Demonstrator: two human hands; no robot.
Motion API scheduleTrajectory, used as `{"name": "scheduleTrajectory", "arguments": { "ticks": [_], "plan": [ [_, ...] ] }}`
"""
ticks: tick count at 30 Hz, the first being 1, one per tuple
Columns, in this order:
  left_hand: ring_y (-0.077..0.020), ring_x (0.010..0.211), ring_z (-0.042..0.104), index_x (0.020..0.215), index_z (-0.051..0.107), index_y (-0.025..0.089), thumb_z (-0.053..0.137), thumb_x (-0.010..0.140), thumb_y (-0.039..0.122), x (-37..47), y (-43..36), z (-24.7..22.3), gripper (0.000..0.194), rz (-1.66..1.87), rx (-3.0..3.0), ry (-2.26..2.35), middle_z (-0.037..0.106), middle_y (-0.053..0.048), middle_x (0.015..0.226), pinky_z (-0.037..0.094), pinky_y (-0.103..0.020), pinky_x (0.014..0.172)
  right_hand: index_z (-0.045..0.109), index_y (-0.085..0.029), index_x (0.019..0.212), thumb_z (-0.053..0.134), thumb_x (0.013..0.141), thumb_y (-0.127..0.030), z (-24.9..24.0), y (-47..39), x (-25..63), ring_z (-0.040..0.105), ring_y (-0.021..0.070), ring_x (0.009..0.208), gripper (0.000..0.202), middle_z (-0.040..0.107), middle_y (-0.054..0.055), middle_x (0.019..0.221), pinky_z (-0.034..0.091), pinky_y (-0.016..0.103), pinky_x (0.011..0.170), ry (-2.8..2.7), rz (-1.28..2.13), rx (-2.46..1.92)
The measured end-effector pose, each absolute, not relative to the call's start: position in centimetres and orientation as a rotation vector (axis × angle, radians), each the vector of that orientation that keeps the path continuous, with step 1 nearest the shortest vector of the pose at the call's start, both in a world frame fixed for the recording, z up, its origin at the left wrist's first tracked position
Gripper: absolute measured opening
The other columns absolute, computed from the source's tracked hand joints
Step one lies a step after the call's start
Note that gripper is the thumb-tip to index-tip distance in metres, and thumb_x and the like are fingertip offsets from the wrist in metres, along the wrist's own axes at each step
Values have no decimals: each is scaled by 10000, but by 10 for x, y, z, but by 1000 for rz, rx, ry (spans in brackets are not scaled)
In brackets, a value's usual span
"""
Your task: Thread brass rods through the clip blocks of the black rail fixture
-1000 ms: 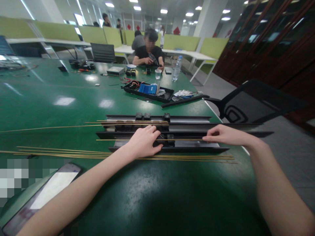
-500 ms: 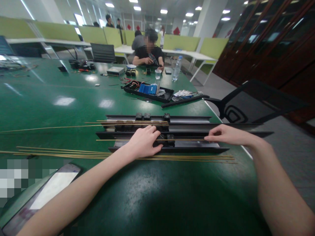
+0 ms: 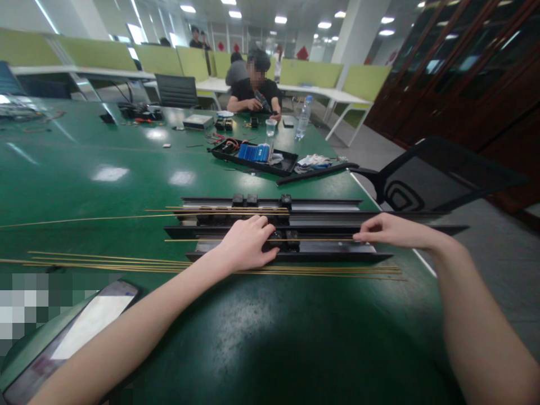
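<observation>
My left hand (image 3: 248, 243) rests over the nearer black channel rail (image 3: 337, 257), its thumb and fingers closed round a small black block (image 3: 275, 238). A second black block (image 3: 292, 241) sits just right of it. Through this spot runs a thin brass-coloured rod (image 3: 324, 241), lying lengthwise above the rail and passing behind my left hand. At the rod's right end, my right hand (image 3: 382, 230) pinches it between thumb and fingertips. Behind, another rail (image 3: 324, 202) carries several black blocks, with more rods (image 3: 189, 213) lying across it.
Several loose brass rods (image 3: 329, 271) lie in front of the rails on the green table (image 3: 295, 337). A phone-like flat device (image 3: 122, 289) is at left. Farther back are a black tray (image 3: 289, 162), a water bottle (image 3: 302, 119), a mesh chair (image 3: 442, 174) and a seated person (image 3: 270, 90).
My right hand has shifted slightly to the right at the rod's end. The left hand stays in place on the block.
</observation>
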State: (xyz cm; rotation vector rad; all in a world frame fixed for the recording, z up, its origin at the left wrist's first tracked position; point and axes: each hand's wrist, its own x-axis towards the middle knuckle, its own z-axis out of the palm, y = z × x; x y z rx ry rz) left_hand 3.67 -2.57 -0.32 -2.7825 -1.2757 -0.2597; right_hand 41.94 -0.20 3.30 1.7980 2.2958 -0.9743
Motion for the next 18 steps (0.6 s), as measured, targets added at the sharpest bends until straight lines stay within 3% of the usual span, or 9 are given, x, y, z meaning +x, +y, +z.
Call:
{"name": "scheduleTrajectory", "arguments": {
  "ticks": [18],
  "plan": [
    [-263, 1014, 615, 1102, 665, 190, 521, 911, 496, 36, -25, -5, 389, -270, -2784, -1267, 648, -94, 1032, 505, -369, 755, 726, -212, 725, 644, 732, -765, 36, -2, 422, 528, 187, 701, 559, 613, 13, 706, 378, 292, 638, 2247, -1019, 1848]
  ]
}}
